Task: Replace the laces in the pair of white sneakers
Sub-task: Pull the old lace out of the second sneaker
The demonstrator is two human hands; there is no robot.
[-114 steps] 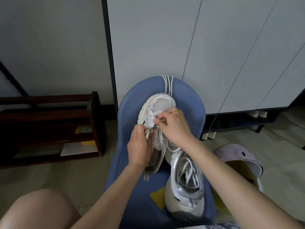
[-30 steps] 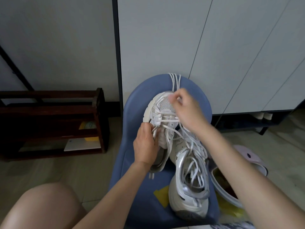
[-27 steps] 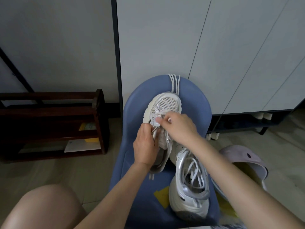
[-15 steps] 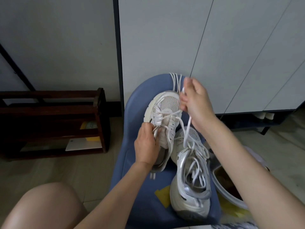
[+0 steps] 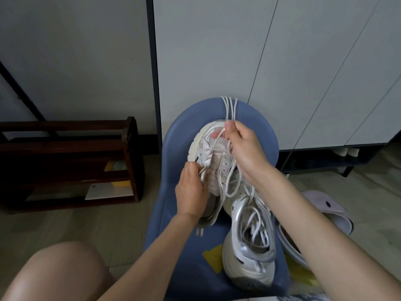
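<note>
- A dark wooden rack (image 5: 71,161) stands on the floor at the far left, against the wall, with a yellow item and a white card on its lower shelves.
- A bare knee (image 5: 58,272) fills the lower left corner.
- The blue chair (image 5: 173,213) sits in the middle, its back against a pale cabinet (image 5: 260,61); both sneakers lie on its seat.
- The left hand (image 5: 192,190) grips the near sneaker (image 5: 206,146) at its left edge, fingers curled round the silver eyelet strip (the thumb is on top).
- This sneaker lies toe away, against the chair back, its mesh toe turned up toward the camera.
- The lace (image 5: 227,177) runs across the lowest eyelets near the toe and trails loosely down over the tongue.
- Spare white laces (image 5: 229,108) hang over the top of the chair back, just above the toe.
- The right hand (image 5: 245,148) is over the toe, thumb and fingers pinching the lace close to its end.
- The second sneaker (image 5: 249,242) lies to the right and nearer, heel toward the camera, its toe touching the first, with loose lace looped in its opening.
- A yellow sheet (image 5: 213,257) lies on the seat beside its heel.
- A lilac clog (image 5: 325,209) lies on the floor to the right of the chair, partly behind the right forearm.
</note>
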